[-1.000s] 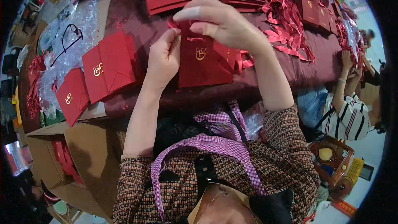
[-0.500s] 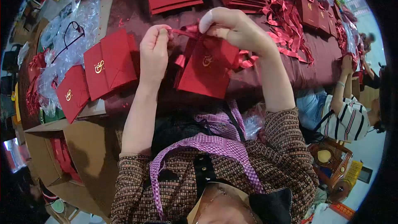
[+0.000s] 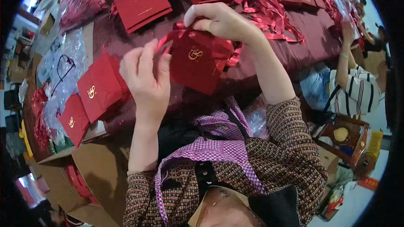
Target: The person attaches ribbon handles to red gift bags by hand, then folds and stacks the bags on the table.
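Below my right hand hangs a small red paper gift bag with a gold logo, tilted over the table edge. The fingers of that hand are closed on a red ribbon at the bag's top. Ribbon also trails from the bag's right side. Just left of the bag is my left hand, its thumb and fingers apart. A loop of ribbon runs close to its fingertips; whether they touch it I cannot tell.
Flat red bags lie at the left by clear plastic wrap. Stacked bags and loose ribbons sit farther back. An open cardboard box stands at lower left. Another person sits at the right.
My left hand has gone from pinching the ribbon to spread fingers, lower and to the left. The right hand and bag have shifted left in view; the whole view has also turned.
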Motion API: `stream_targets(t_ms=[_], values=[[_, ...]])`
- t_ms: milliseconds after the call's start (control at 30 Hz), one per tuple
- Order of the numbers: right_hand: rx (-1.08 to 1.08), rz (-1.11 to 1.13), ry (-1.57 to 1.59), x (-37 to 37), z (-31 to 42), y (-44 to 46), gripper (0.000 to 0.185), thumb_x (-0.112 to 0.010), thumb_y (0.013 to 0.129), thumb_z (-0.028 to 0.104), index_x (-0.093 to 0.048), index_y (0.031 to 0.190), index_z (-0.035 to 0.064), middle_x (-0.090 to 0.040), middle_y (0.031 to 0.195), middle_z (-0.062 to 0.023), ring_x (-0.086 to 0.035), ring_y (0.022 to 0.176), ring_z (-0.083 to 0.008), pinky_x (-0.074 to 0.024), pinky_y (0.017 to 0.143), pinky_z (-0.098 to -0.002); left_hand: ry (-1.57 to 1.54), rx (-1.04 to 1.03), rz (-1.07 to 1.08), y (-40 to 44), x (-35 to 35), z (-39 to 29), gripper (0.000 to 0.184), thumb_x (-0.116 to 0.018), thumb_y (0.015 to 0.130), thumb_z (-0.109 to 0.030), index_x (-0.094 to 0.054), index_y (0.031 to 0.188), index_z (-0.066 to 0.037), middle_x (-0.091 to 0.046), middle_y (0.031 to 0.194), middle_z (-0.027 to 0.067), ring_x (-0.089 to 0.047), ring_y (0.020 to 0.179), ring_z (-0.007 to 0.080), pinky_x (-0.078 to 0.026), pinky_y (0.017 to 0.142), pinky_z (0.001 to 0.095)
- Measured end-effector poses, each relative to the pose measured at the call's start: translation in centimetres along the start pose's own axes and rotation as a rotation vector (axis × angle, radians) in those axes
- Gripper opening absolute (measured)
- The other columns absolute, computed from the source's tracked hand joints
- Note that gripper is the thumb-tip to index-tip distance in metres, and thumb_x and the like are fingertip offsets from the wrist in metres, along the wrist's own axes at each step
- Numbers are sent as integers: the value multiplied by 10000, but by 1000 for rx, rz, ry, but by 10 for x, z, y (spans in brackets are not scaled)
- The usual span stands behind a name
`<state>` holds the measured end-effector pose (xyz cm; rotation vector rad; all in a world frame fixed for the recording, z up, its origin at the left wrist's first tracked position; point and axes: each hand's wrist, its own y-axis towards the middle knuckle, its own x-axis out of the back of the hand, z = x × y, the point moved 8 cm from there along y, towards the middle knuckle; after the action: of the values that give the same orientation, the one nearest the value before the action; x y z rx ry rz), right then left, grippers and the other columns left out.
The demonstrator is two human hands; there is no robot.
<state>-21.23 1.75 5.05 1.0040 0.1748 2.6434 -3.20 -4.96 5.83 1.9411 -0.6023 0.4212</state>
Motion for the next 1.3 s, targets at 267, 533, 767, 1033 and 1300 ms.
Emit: stream_targets(t_ms=[267,533,767,1033,1300], values=[[94,-31,43,-13,0,-1,206,-574,840,0,-598,1044,24,-676,967,-82,-628,903,-156,-484,829,-286,144,19,162,-15,-29,6,167,-688,799,-142,-625,920,-46,-508,962,100,-493,872,275,-384,791,392],[-146,-135,70,9,-41,-62,409,-657,833,90,-541,1224,70,-643,1092,-91,-612,981,-181,-483,839,-321,-19,296,213,-18,-36,51,116,-663,811,-109,-633,809,3,-602,735,129,-554,718,284,-441,666,386],[-133,-282,-503,56,-102,-126,217,-649,756,47,-638,972,34,-656,1011,-147,-612,943,-337,-485,836,-410,-20,537,289,-24,-38,77,198,-647,846,-161,-638,857,36,-639,756,189,-611,682,320,-472,636,405],[78,-198,-393,8,-33,-84,271,-661,796,142,-630,1054,65,-614,1074,-108,-533,1066,-308,-404,925,-405,72,446,226,-20,-29,62,246,-646,856,-164,-583,993,30,-577,896,163,-581,793,287,-472,705,380],[-52,-316,1,-1,-71,-79,85,-617,847,75,-578,909,32,-611,928,-69,-576,892,-229,-449,806,-334,50,401,277,-36,-21,60,200,-664,820,-133,-610,931,25,-552,786,134,-562,730,277,-456,677,383]])
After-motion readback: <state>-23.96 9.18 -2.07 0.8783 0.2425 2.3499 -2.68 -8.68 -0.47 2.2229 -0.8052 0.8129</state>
